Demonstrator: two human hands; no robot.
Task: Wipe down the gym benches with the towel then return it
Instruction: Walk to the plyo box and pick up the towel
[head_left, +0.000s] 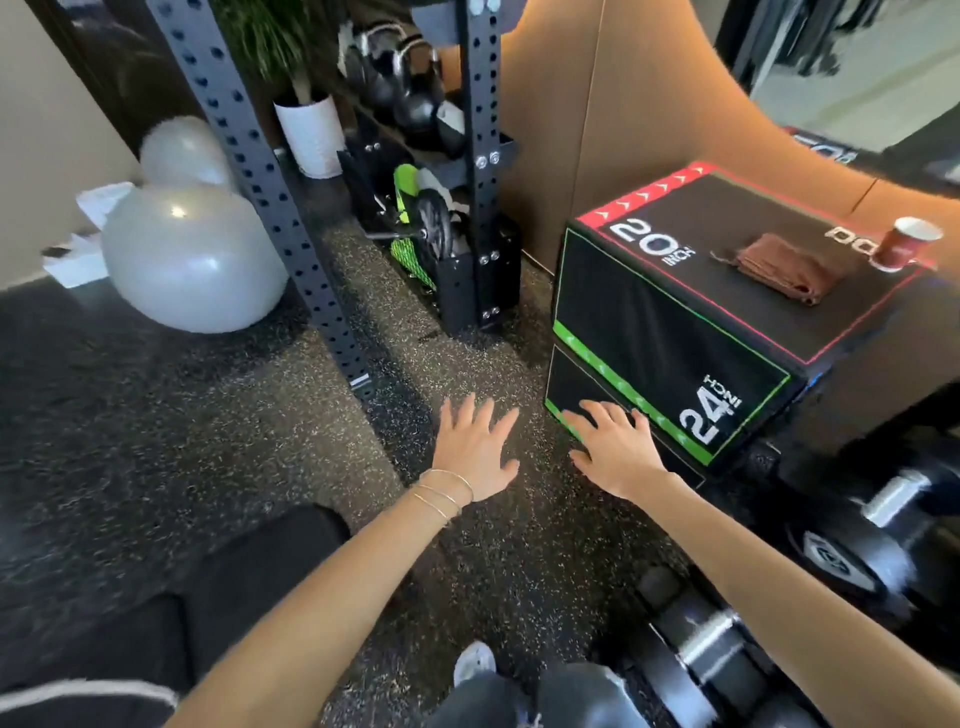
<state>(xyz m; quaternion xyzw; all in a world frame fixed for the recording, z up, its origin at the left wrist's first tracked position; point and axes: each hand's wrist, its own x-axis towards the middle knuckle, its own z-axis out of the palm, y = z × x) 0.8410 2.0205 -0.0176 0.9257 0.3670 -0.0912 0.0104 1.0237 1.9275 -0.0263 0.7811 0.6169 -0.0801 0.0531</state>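
Observation:
A folded brown towel (782, 267) lies on top of a black plyo box (675, 317) at the right, well beyond both hands. My left hand (475, 449) hovers over the speckled floor with its fingers spread and holds nothing. My right hand (613, 447) is stretched out in front of the box's lower front corner, fingers straight and empty. A black padded bench (208, 587) shows at the lower left, partly cut off by the frame.
A red paper cup (904, 244) stands on the box beside the towel. Dumbbells (831, 561) lie on the floor at lower right. A black rack post (270, 208), grey exercise balls (192, 254) and a kettlebell shelf (415, 104) stand ahead.

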